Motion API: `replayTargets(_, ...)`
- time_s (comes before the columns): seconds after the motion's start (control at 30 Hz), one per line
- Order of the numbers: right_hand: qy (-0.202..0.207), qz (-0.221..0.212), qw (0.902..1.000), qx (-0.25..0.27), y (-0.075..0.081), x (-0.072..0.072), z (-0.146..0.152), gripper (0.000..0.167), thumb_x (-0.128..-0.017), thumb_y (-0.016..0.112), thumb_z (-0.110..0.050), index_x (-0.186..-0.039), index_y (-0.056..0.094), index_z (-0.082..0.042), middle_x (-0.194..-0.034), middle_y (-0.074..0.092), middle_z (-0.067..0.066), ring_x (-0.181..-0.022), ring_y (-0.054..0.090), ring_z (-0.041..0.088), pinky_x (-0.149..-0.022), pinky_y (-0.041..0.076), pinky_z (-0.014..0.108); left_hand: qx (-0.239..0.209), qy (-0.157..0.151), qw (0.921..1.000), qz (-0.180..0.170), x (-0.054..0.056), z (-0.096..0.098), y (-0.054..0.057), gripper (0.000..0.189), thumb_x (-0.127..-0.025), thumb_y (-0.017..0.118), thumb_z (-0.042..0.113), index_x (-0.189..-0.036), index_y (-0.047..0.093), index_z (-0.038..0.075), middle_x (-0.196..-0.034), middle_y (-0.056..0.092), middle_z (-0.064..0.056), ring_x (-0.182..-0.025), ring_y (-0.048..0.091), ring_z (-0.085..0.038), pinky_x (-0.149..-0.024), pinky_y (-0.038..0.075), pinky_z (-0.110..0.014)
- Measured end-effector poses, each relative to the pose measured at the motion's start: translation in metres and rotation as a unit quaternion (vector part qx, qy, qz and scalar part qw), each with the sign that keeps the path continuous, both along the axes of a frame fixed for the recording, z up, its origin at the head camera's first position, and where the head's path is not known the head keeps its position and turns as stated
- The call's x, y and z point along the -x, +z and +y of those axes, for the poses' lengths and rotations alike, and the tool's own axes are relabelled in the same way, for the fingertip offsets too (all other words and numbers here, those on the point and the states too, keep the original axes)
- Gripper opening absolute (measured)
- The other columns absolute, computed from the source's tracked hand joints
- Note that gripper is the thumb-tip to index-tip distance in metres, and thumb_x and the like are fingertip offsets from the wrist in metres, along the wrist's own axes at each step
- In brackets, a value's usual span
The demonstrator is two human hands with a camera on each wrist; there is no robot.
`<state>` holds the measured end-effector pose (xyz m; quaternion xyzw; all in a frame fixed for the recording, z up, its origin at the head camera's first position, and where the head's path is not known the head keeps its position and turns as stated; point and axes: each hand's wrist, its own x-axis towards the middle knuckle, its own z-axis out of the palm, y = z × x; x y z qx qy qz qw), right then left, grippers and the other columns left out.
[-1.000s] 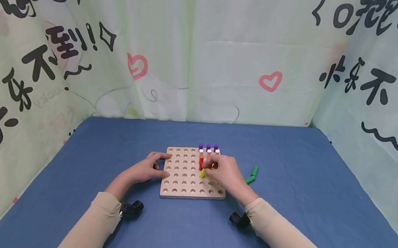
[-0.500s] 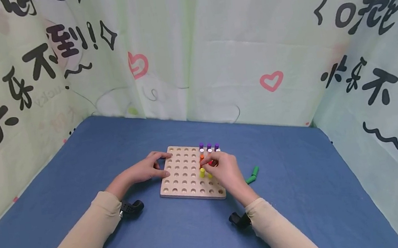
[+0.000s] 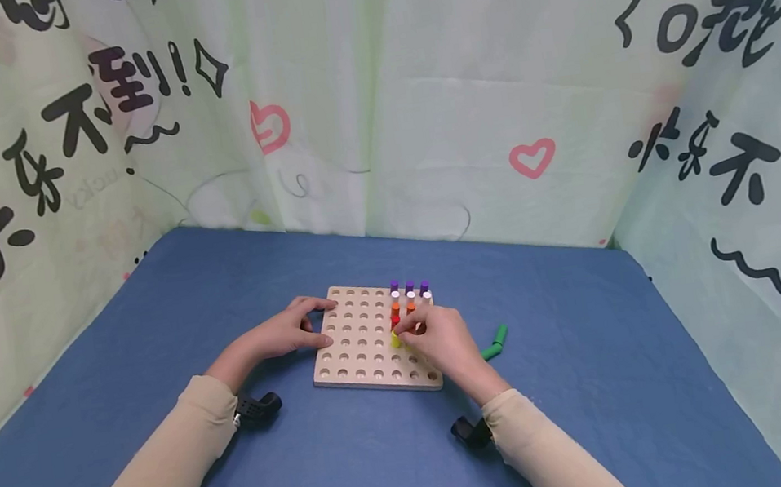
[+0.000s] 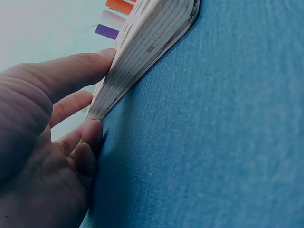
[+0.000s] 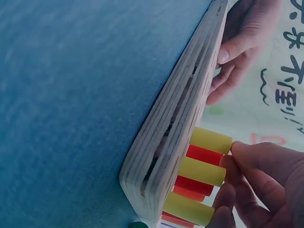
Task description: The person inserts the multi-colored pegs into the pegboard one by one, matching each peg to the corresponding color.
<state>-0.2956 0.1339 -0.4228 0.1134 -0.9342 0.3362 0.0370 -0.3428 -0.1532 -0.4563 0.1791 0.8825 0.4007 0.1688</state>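
A wooden pegboard (image 3: 353, 355) with rows of round holes lies on the blue table. My left hand (image 3: 291, 331) rests against its left edge, with thumb and index finger spread along the rim. My right hand (image 3: 440, 338) is over the board's right side. Its thumb and fingertips pinch the top end of an upright yellow peg (image 5: 211, 141) beside two more yellow pegs. Behind these stand red pegs (image 3: 396, 321), orange pegs (image 3: 396, 308), white pegs (image 3: 411, 296) and purple pegs (image 3: 393, 285). The right hand hides part of the rows in the head view.
Green pegs (image 3: 500, 334) lie on the blue tabletop (image 3: 572, 384) to the right of the board, partly behind my right hand. A pale curtain (image 3: 448, 121) with black lettering encloses the table at the back and sides.
The yellow peg, tilted a second ago, now stands upright in the board. My right hand has risen from it slightly and come back down onto it. The left hand stays in place.
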Motion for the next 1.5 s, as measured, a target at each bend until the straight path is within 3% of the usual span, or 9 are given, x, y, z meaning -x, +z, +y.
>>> replayTargets(0.5,-0.016,0.004,0.9997,0.021,0.001,-0.003,0.009,0.007,-0.094,0.075,-0.01,-0.095,0.081,-0.013,-0.091,0.071,0.002,-0.076,0.056,0.018,-0.063,0.048,0.028,0.0,-0.001,1.0,-0.001,-0.002,0.0,0.002,0.069,-0.099,0.072,0.029,-0.158,0.041,0.011,-0.145,0.034,-0.019,-0.093,0.045,-0.024,-0.08,0.039,-0.038)
replayTargets(0.8,-0.041,-0.007,0.9991,0.0,0.004,-0.004,0.027,0.007,-0.094,0.076,-0.012,-0.098,0.082,-0.013,-0.095,0.072,0.004,-0.072,0.055,0.018,-0.061,0.046,0.03,0.006,0.001,1.0,-0.002,0.0,0.0,-0.001,0.07,-0.099,0.072,0.031,-0.158,0.041,0.013,-0.146,0.034,-0.018,-0.094,0.045,-0.024,-0.079,0.039,-0.038)
replayTargets(1.2,-0.058,-0.009,0.998,-0.023,-0.007,0.001,0.046,0.012,-0.096,0.072,-0.013,-0.105,0.08,-0.011,-0.101,0.073,0.006,-0.07,0.055,0.018,-0.061,0.046,0.03,0.014,0.001,0.9999,0.0,0.002,0.0,-0.001,0.07,-0.099,0.072,0.032,-0.159,0.041,0.014,-0.149,0.033,-0.018,-0.095,0.046,-0.024,-0.079,0.039,-0.038)
replayTargets(1.5,-0.057,-0.062,0.9946,-0.06,-0.01,0.009,0.05,0.031,-0.094,0.075,-0.011,-0.124,0.075,-0.007,-0.126,0.069,0.012,-0.092,0.064,0.023,-0.08,0.057,0.039,0.009,0.002,1.0,0.0,0.0,0.001,0.001,0.07,-0.098,0.073,0.03,-0.158,0.041,0.012,-0.148,0.033,-0.019,-0.093,0.045,-0.024,-0.078,0.039,-0.037)
